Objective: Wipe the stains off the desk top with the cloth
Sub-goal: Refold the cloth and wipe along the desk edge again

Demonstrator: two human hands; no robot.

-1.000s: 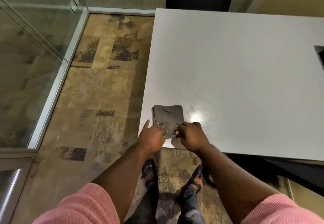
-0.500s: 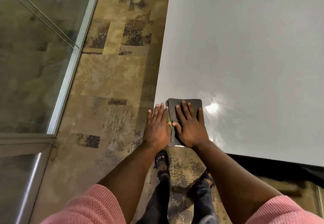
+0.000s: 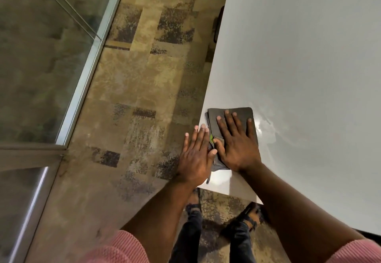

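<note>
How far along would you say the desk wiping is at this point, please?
Done: the cloth is folded at the near-left corner of the desk top. In hand: right hand flat on it, left hand alongside. Left: the wiping; smears show right of the cloth.

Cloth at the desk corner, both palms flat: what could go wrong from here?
1. The folded grey cloth sits right at the desk top left edge; a leftward stroke could push it off onto the carpet.
2. The left hand lies half over that edge, giving little pressure.
3. The right hand only presses flat with no grip, so the folds may slide apart.
</note>
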